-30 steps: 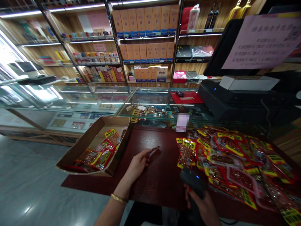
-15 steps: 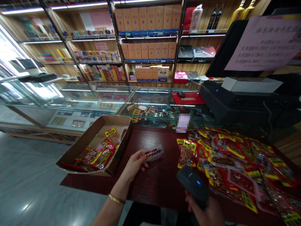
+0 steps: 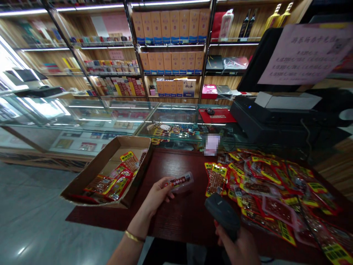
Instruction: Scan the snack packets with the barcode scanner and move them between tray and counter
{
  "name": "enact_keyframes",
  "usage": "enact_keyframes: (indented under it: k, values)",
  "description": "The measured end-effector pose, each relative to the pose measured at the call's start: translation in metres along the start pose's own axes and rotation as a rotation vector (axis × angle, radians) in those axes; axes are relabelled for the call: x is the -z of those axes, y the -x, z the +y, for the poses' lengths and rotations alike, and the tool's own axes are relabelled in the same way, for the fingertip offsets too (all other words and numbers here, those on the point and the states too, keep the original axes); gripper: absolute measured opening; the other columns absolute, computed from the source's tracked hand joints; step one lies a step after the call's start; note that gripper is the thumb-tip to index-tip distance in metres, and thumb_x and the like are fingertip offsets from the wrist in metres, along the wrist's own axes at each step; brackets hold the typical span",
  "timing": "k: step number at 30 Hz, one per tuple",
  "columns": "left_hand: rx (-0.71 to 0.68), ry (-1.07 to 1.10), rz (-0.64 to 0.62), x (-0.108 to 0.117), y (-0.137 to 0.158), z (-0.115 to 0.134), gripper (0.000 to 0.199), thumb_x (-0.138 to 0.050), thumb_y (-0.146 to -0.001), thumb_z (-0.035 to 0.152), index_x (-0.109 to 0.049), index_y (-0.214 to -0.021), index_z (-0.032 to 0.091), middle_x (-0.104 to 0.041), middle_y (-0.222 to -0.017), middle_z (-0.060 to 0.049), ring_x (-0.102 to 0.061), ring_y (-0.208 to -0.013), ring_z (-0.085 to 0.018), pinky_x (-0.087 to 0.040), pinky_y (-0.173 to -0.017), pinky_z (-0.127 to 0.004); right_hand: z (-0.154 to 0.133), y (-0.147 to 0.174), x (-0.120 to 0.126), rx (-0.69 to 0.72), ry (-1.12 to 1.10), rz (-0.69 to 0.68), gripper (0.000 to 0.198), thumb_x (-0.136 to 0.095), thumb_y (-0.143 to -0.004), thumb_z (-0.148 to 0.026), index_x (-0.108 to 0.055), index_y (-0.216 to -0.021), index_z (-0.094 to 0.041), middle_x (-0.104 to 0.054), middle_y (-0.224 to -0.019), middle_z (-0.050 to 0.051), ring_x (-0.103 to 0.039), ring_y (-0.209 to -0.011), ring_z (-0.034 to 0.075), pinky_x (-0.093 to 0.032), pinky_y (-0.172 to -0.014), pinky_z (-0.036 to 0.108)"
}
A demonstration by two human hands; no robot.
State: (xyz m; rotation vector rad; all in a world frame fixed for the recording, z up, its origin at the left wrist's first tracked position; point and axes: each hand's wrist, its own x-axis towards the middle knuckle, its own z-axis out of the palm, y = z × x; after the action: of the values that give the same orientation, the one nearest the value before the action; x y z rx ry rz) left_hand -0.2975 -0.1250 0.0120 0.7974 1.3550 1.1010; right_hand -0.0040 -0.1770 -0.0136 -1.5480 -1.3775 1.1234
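To the right of the cardboard box point(image 3: 139, 178), I watch from far away as the left hand point(image 3: 157, 194) pinches one small clear pack point(image 3: 181, 182) over the dark red tabletop point(image 3: 176, 221). Farther right of the box, the right hand point(image 3: 240, 244) is wrapped around a black scanner point(image 3: 221, 212). The hands are apart. I see a few packs point(image 3: 117, 186) lying inside the box, some overlapping. A much bigger heap point(image 3: 261, 186) sits on the tabletop, well right of the box. So I think only a little is done and lots is left, but I can't tell which packs are finished.
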Motion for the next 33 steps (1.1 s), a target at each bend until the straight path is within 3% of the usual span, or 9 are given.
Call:
enact_keyframes:
  k: [7, 16, 19, 21, 23, 26, 28, 30, 33]
  values:
    - [-0.029, 0.081, -0.233, -0.069, -0.04, 0.009, 0.056, -0.087, -0.072, 0.05, -0.072, -0.117, 0.021, -0.079, -0.097, -0.008, -0.067, -0.061, -0.013, -0.045, -0.05, -0.02, 0.032, -0.022, -0.023, -0.166, -0.617, 0.012, 0.063, -0.084, -0.063, -0.074, -0.077, -0.085, -0.016, -0.068, -0.055, 0.002, -0.057, -0.04, 0.013, -0.043, -0.041, 0.024]
    - [-0.14, -0.135, -0.555, -0.244, -0.125, 0.085, 0.044, -0.065, -0.092, 0.033, -0.061, -0.132, 0.016, -0.078, -0.102, -0.013, -0.072, -0.068, -0.015, -0.051, -0.058, -0.022, 0.045, -0.022, -0.019, -0.187, -0.791, 0.049, 0.06, -0.088, -0.06, -0.071, -0.074, -0.081, -0.017, -0.068, -0.053, 0.001, -0.056, -0.038, 0.012, -0.043, -0.04, 0.022]
    - [-0.131, -0.253, -0.581, -0.265, -0.138, 0.088, 0.046, -0.065, -0.091, 0.029, -0.06, -0.132, 0.011, -0.078, -0.091, -0.013, -0.072, -0.065, -0.018, -0.054, -0.062, -0.028, 0.042, -0.018, -0.017, -0.216, -0.786, 0.042, 0.059, -0.09, -0.059, -0.069, -0.075, -0.082, -0.017, -0.069, -0.054, 0.002, -0.057, -0.039, 0.012, -0.043, -0.04, 0.022]
    - [-0.158, -0.299, -0.497, -0.247, -0.138, 0.083, 0.047, -0.07, -0.085, 0.024, -0.064, -0.129, 0.011, -0.077, -0.082, -0.009, -0.069, -0.064, -0.018, -0.053, -0.064, -0.028, 0.039, -0.012, -0.015, -0.223, -0.788, 0.036, 0.057, -0.091, -0.061, -0.067, -0.075, -0.083, -0.017, -0.069, -0.055, 0.001, -0.057, -0.039, 0.012, -0.044, -0.04, 0.022]
    - [-0.233, -0.348, -0.419, -0.2, -0.132, 0.08, 0.045, -0.072, -0.082, 0.023, -0.069, -0.126, 0.014, -0.077, -0.082, -0.005, -0.069, -0.07, -0.017, -0.053, -0.07, -0.027, 0.036, -0.007, -0.013, -0.216, -0.8, 0.045, 0.053, -0.091, -0.063, -0.064, -0.076, -0.083, -0.018, -0.07, -0.057, 0.0, -0.058, -0.042, 0.012, -0.046, -0.043, 0.021]
    - [-0.465, -0.542, -0.244, -0.089, -0.113, 0.091, 0.038, -0.068, -0.087, 0.032, -0.073, -0.122, 0.018, -0.079, -0.095, -0.005, -0.071, -0.084, -0.019, -0.054, -0.078, -0.028, 0.038, -0.007, -0.009, -0.235, -0.816, 0.043, 0.048, -0.093, -0.062, -0.06, -0.075, -0.081, -0.019, -0.07, -0.056, -0.001, -0.06, -0.041, 0.012, -0.048, -0.043, 0.021]
    - [-0.545, -0.758, 0.023, -0.004, -0.097, 0.106, 0.036, -0.062, -0.091, 0.036, -0.074, -0.121, 0.019, -0.08, -0.103, -0.007, -0.073, -0.091, -0.022, -0.055, -0.084, -0.031, 0.044, -0.013, -0.006, -0.265, -0.806, -0.002, 0.046, -0.094, -0.061, -0.058, -0.074, -0.079, -0.021, -0.07, -0.056, -0.001, -0.06, -0.04, 0.013, -0.048, -0.041, 0.022]
    - [-0.439, -1.015, 0.279, 0.074, -0.081, 0.119, 0.037, -0.059, -0.093, 0.035, -0.072, -0.125, 0.02, -0.08, -0.111, -0.007, -0.074, -0.099, -0.024, -0.055, -0.09, -0.033, 0.051, -0.021, -0.003, -0.286, -0.765, -0.077, 0.046, -0.094, -0.059, -0.059, -0.073, -0.075, -0.021, -0.07, -0.055, 0.001, -0.06, -0.039, 0.016, -0.049, -0.04, 0.025]
    - [-0.24, -1.225, 0.399, 0.158, -0.068, 0.121, 0.036, -0.068, -0.085, 0.029, -0.074, -0.118, 0.017, -0.08, -0.113, -0.014, -0.075, -0.104, -0.032, -0.055, -0.093, -0.038, 0.06, -0.031, 0.002, -0.299, -0.672, -0.159, 0.048, -0.095, -0.055, -0.06, -0.072, -0.067, -0.02, -0.069, -0.052, 0.003, -0.062, -0.04, 0.019, -0.053, -0.041, 0.03]
